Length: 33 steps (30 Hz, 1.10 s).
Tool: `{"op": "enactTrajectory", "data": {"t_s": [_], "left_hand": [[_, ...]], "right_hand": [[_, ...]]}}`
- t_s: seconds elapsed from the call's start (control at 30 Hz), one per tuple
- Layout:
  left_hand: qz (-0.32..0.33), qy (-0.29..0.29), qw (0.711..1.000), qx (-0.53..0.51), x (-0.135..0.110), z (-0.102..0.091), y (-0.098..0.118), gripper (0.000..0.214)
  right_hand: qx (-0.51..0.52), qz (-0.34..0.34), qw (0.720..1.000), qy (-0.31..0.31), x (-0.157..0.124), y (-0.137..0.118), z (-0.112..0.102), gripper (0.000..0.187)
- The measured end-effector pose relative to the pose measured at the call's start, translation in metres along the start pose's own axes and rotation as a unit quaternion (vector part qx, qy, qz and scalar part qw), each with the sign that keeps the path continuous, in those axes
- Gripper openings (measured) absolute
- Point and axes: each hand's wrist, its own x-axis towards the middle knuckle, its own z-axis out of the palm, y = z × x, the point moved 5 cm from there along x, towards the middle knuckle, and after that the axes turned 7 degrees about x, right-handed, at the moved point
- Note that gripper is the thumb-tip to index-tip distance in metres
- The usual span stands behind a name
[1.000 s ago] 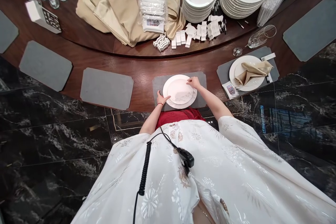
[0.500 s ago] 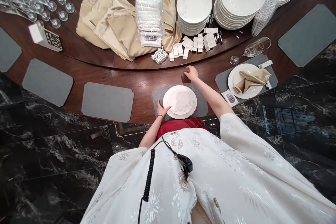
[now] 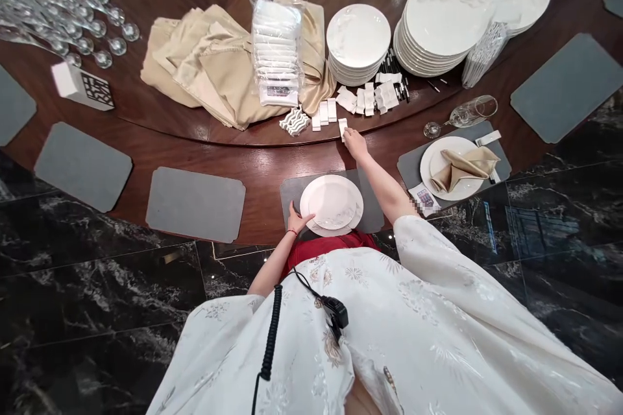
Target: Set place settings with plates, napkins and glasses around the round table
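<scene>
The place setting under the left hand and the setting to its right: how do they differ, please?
The left hand rests at a small plate stacked on a larger plate; the neighbouring setting shows one plate. That one plate carries a folded gold napkin, while the small plate carries none. A wine glass lies beside the neighbouring setting, but none lies by the stacked plates. Both settings sit on grey mats.

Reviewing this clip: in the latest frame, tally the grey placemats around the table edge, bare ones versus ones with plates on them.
Bare grey placemats: 5
Grey placemats with plates: 2
Total: 7
</scene>
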Motion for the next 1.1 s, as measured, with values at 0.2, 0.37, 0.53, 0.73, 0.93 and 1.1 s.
{"op": "enactTrajectory", "data": {"t_s": [0.2,0.37,0.53,0.73,0.93,1.1], "left_hand": [[0.007,-0.016,1.000,-0.001,0.007,-0.003,-0.001,0.131],[0.002,0.003,1.000,0.008,0.012,-0.003,-0.001,0.123],[-0.004,0.008,1.000,0.012,0.020,-0.002,-0.004,0.107],[-0.004,0.042,0.999,0.007,0.027,0.001,-0.011,0.085],[0.050,0.069,0.996,-0.008,0.034,0.008,-0.020,0.021],[0.068,0.097,0.993,-0.014,0.039,0.005,-0.029,0.019]], "right_hand": [[0.195,0.145,0.954,0.174,-0.083,0.061,-0.026,0.030],[0.456,0.349,0.789,0.216,-0.164,0.131,-0.002,0.016],[0.503,0.419,0.712,0.254,-0.202,0.153,0.021,0.021],[0.457,0.418,0.732,0.284,-0.200,0.161,0.037,0.011],[0.376,0.405,0.784,0.282,-0.196,0.169,0.040,0.007],[0.372,0.389,0.796,0.278,-0.197,0.169,0.040,0.019]]}}
